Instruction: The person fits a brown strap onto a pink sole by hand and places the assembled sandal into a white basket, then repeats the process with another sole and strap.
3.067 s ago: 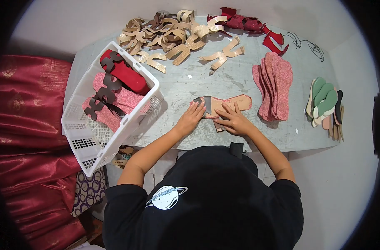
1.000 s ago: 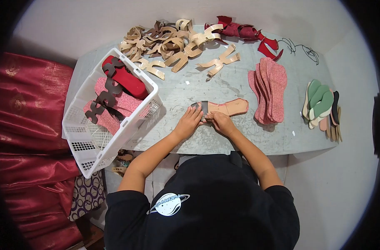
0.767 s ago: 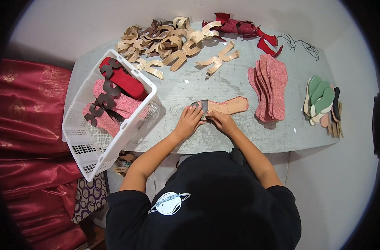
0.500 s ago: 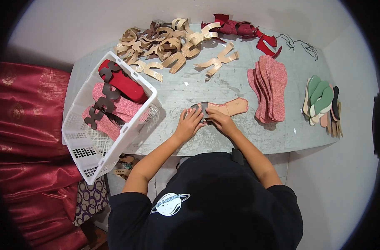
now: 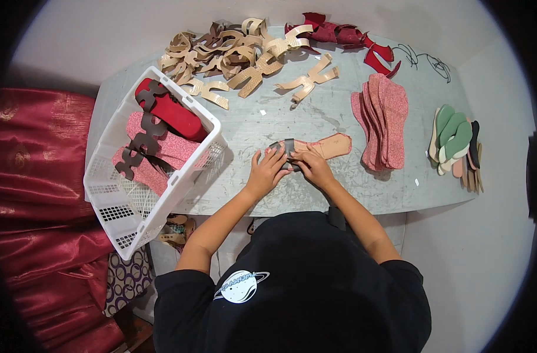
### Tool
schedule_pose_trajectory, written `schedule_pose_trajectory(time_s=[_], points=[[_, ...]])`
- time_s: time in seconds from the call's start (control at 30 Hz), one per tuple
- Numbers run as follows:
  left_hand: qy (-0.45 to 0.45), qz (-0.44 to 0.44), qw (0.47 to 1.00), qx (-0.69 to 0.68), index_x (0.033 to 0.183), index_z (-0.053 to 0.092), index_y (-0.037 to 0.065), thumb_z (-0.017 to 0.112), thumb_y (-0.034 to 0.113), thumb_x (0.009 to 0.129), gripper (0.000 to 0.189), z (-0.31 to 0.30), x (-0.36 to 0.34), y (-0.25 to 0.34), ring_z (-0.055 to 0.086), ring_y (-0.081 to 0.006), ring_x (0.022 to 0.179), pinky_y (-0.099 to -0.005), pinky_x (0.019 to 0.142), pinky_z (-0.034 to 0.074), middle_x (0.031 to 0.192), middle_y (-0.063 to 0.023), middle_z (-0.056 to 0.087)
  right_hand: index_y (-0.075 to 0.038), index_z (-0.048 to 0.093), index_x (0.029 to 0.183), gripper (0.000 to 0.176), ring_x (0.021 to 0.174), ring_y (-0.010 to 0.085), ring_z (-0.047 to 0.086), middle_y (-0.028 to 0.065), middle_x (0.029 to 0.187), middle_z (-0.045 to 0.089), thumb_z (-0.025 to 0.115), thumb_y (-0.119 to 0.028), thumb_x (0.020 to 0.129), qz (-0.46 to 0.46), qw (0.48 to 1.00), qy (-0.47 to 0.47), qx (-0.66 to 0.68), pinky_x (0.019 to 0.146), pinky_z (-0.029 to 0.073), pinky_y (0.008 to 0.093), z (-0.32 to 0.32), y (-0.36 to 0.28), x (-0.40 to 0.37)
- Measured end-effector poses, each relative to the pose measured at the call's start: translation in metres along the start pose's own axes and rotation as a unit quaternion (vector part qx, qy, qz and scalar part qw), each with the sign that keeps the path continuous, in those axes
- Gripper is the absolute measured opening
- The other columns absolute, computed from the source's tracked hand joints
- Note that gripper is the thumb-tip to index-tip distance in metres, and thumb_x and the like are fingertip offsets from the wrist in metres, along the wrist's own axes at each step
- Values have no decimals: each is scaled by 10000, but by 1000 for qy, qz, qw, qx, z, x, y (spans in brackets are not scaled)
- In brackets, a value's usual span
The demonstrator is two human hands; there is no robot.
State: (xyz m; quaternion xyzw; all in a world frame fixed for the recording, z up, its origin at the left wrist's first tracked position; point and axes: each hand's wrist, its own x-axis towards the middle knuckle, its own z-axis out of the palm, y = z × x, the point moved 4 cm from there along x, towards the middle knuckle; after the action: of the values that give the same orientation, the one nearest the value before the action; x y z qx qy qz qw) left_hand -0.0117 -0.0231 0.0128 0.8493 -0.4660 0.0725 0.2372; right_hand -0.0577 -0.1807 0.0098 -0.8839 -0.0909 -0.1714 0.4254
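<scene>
"At the table's [image 5: 280, 120] near edge, what have the hands got?"

"Left hand [image 5: 268, 170] and right hand [image 5: 314, 167] both close their fingers on a dark strap [image 5: 287, 147] laid over one end of a tan sole [image 5: 333, 144], which lies flat. Fingers hide that end."

"Room around it?"

"Bare tabletop beyond. A white basket [image 5: 127, 217] overhangs the left edge, pink soles [image 5: 386, 117] are stacked just right, and cut straps [image 5: 233, 53] crowd the far edge."

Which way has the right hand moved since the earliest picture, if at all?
Yes: the right hand slid left along the sole, closer to the left hand.
</scene>
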Motion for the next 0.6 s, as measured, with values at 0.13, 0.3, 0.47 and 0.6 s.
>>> schedule_pose_trajectory(time_s=[0.13,0.3,0.47,0.6], points=[[2,-4,1000,-4,1098,582,68,625,324,783,408,0,0,0,454,-220,1170,-489,969,249,1291,-56,484,-36,608,901,127,970,239,593,79,957,642,603,-50,775,-3,1000,6,-7,976,369,451,0,-1,1],[4,-7,1000,-15,1083,595,72,624,331,782,398,-2,1,0,456,-214,1164,-473,973,243,1273,-52,500,-40,606,875,108,951,242,597,70,947,644,611,-51,768,-4,1000,15,-17,966,377,455,-1,-4,1],[-1,-23,999,-27,1082,601,72,626,323,787,388,-2,1,2,446,-220,1185,-462,982,232,1284,-58,494,-43,609,875,111,932,246,600,73,929,645,622,-71,768,-4,1000,27,-12,956,385,444,0,-4,1],[12,-24,999,-21,1087,589,76,621,322,789,388,0,0,3,458,-217,1170,-460,973,253,1278,-51,496,-40,609,864,99,923,251,602,72,898,649,622,-76,773,1,999,36,-5,956,384,437,0,1,1]])
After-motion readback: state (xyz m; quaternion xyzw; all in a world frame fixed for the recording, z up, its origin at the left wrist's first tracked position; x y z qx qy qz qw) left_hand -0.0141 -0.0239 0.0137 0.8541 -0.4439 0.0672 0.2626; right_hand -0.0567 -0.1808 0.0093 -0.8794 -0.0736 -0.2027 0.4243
